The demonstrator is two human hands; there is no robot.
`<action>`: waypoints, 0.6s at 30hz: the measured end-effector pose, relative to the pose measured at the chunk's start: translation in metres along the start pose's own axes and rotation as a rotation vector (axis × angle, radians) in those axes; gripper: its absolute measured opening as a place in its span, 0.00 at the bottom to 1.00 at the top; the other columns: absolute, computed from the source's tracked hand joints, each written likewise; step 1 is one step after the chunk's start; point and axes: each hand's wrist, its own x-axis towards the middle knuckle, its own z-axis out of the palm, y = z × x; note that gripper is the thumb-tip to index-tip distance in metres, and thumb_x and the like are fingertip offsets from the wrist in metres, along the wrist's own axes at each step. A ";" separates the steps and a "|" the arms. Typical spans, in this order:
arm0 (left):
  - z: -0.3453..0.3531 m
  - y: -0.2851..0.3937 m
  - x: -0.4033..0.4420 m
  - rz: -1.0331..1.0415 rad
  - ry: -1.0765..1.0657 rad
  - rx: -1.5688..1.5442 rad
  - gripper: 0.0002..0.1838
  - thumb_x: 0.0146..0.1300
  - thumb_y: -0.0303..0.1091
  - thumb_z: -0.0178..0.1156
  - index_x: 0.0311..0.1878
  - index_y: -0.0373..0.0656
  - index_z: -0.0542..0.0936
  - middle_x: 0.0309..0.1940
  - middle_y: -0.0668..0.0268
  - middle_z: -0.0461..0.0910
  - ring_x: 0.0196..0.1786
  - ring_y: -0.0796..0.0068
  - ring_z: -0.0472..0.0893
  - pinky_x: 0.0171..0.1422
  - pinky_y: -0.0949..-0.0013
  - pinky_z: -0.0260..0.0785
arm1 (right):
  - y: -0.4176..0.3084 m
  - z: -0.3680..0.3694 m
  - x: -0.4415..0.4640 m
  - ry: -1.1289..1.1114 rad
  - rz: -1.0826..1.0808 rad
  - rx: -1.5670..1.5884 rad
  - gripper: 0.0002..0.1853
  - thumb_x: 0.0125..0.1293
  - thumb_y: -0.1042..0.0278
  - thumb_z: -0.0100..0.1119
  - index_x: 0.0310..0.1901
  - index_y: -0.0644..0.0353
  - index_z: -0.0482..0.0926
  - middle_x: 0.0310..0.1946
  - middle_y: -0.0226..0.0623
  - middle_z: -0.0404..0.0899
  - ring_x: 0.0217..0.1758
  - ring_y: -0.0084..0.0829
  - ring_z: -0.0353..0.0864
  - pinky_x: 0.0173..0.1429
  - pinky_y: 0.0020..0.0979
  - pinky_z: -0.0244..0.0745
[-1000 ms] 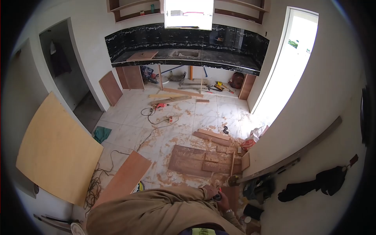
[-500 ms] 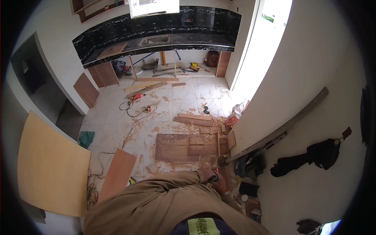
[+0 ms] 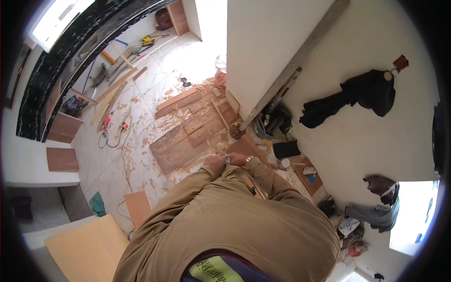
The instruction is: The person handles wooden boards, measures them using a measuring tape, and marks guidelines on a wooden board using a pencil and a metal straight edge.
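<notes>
The left hand (image 3: 215, 163), at the end of a khaki-brown sleeve, and the right hand (image 3: 238, 159), with a silver metal band (image 3: 249, 159) at its wrist, come together in front of the body. A small grey rounded object (image 3: 228, 160) lies between the 2 hands, touching them; the fingers are too small and overlapped to tell whether they pinch it or merely rest against it. Just beyond the right hand lies a reddish-brown flat board (image 3: 254, 147). Farther out, a wide reddish-brown wooden panel (image 3: 174, 149) lies on the white marble-patterned tile floor (image 3: 90, 157), with shavings scattered around it and a smaller reddish-brown wooden board (image 3: 199, 137) on top. To the right of the board near the hands are a black cylinder (image 3: 286, 149) and, just beside it, a white round tub (image 3: 283, 163).
</notes>
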 end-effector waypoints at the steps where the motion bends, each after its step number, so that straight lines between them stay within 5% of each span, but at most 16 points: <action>1: -0.013 0.004 0.007 -0.032 -0.104 0.001 0.13 0.65 0.39 0.56 0.43 0.40 0.82 0.39 0.50 0.84 0.43 0.52 0.85 0.46 0.54 0.76 | -0.003 -0.020 0.001 -0.090 0.298 -0.131 0.25 0.63 0.55 0.70 0.56 0.62 0.80 0.44 0.36 0.84 0.49 0.29 0.78 0.58 0.36 0.73; 2: -0.025 -0.003 0.015 -0.083 -0.192 0.017 0.13 0.66 0.40 0.57 0.42 0.38 0.82 0.37 0.50 0.84 0.40 0.52 0.85 0.45 0.56 0.76 | -0.006 -0.043 0.006 -0.207 0.582 -0.261 0.27 0.61 0.51 0.72 0.56 0.62 0.80 0.43 0.36 0.84 0.48 0.29 0.78 0.55 0.36 0.73; 4: -0.036 -0.035 0.013 -0.172 -0.080 -0.206 0.13 0.65 0.42 0.60 0.36 0.41 0.84 0.36 0.52 0.85 0.40 0.50 0.84 0.46 0.55 0.76 | 0.044 -0.117 0.007 0.180 0.137 -0.584 0.28 0.58 0.48 0.74 0.50 0.64 0.80 0.37 0.35 0.81 0.39 0.26 0.76 0.45 0.36 0.73; 6: -0.026 -0.085 0.000 -0.424 0.057 -0.613 0.15 0.63 0.45 0.64 0.38 0.40 0.84 0.34 0.53 0.85 0.40 0.54 0.84 0.47 0.57 0.76 | -0.002 -0.202 -0.019 0.825 0.111 -0.246 0.21 0.63 0.52 0.69 0.38 0.66 0.79 0.24 0.31 0.77 0.26 0.25 0.72 0.34 0.34 0.72; 7: -0.019 -0.109 -0.012 -0.531 0.123 -0.714 0.16 0.63 0.45 0.64 0.39 0.40 0.84 0.35 0.53 0.85 0.40 0.56 0.84 0.47 0.58 0.76 | -0.014 -0.256 -0.026 1.233 -0.085 -0.194 0.15 0.65 0.58 0.67 0.37 0.64 0.79 0.21 0.30 0.75 0.23 0.26 0.73 0.31 0.34 0.72; 8: -0.017 -0.130 -0.035 -0.658 0.216 -0.814 0.17 0.62 0.46 0.65 0.39 0.39 0.84 0.35 0.54 0.85 0.41 0.57 0.85 0.47 0.58 0.76 | -0.025 -0.321 -0.038 1.520 -0.107 -0.320 0.15 0.61 0.62 0.66 0.29 0.68 0.79 0.21 0.42 0.80 0.25 0.36 0.79 0.33 0.40 0.71; 9: -0.019 -0.143 -0.063 -0.706 0.279 -0.666 0.17 0.62 0.46 0.65 0.39 0.39 0.84 0.35 0.54 0.86 0.40 0.57 0.85 0.47 0.58 0.76 | -0.090 -0.341 -0.061 1.667 -0.159 -0.424 0.16 0.62 0.60 0.65 0.38 0.70 0.82 0.26 0.46 0.84 0.31 0.39 0.82 0.39 0.42 0.74; 10: -0.018 -0.150 -0.092 -0.761 0.328 -0.515 0.17 0.61 0.46 0.65 0.38 0.39 0.84 0.35 0.54 0.86 0.40 0.57 0.85 0.47 0.58 0.76 | -0.054 -0.437 -0.073 1.776 -0.157 -0.924 0.25 0.61 0.57 0.68 0.52 0.73 0.82 0.38 0.51 0.87 0.42 0.43 0.86 0.49 0.43 0.77; 11: -0.014 -0.154 -0.120 -0.812 0.356 -0.365 0.17 0.61 0.46 0.65 0.38 0.39 0.84 0.35 0.54 0.86 0.40 0.57 0.85 0.47 0.58 0.76 | -0.120 -0.435 -0.072 1.928 -0.160 -0.401 0.38 0.60 0.53 0.72 0.63 0.77 0.73 0.54 0.57 0.81 0.56 0.45 0.83 0.61 0.42 0.75; 13: 0.020 -0.165 -0.177 -0.969 0.346 -0.400 0.16 0.60 0.45 0.65 0.37 0.39 0.84 0.36 0.54 0.86 0.40 0.57 0.85 0.48 0.58 0.77 | -0.157 -0.480 -0.074 1.813 -0.229 -0.159 0.48 0.61 0.49 0.73 0.72 0.75 0.60 0.70 0.56 0.67 0.72 0.44 0.68 0.72 0.41 0.68; 15: 0.059 -0.157 -0.222 -1.083 0.330 -0.416 0.16 0.59 0.44 0.64 0.36 0.39 0.85 0.35 0.55 0.87 0.40 0.59 0.86 0.47 0.60 0.77 | -0.180 -0.487 -0.072 1.507 -0.435 0.050 0.43 0.64 0.53 0.70 0.72 0.70 0.62 0.70 0.47 0.69 0.71 0.42 0.69 0.71 0.43 0.68; 18: 0.103 -0.123 -0.263 -1.281 0.331 -0.643 0.15 0.58 0.43 0.64 0.35 0.39 0.85 0.32 0.58 0.87 0.38 0.64 0.86 0.46 0.62 0.78 | -0.184 -0.474 -0.087 1.494 -0.357 0.193 0.30 0.69 0.59 0.65 0.68 0.63 0.69 0.64 0.39 0.73 0.66 0.39 0.71 0.71 0.48 0.65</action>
